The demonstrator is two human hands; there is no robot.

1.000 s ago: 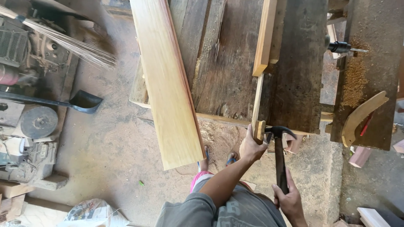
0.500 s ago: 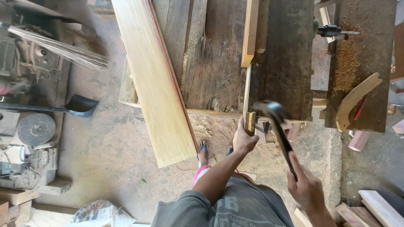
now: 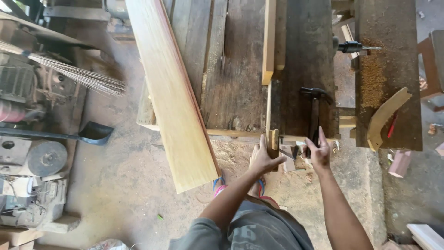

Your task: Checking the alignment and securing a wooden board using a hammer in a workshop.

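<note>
At the workbench (image 3: 240, 92) front edge, left hand (image 3: 263, 159) grips a thin wooden strip (image 3: 268, 109); right hand (image 3: 319, 153) holds a hammer (image 3: 315, 111) lying on top

A dusty concrete floor (image 3: 92, 194) fills the lower frame. A dark plank surface (image 3: 240, 83) spans the top centre, sawdust (image 3: 372, 76) piled at upper right. Machines (image 3: 27, 92) crowd the left edge, with a broom (image 3: 78, 76) and shovel (image 3: 92, 133) beside them.
</note>
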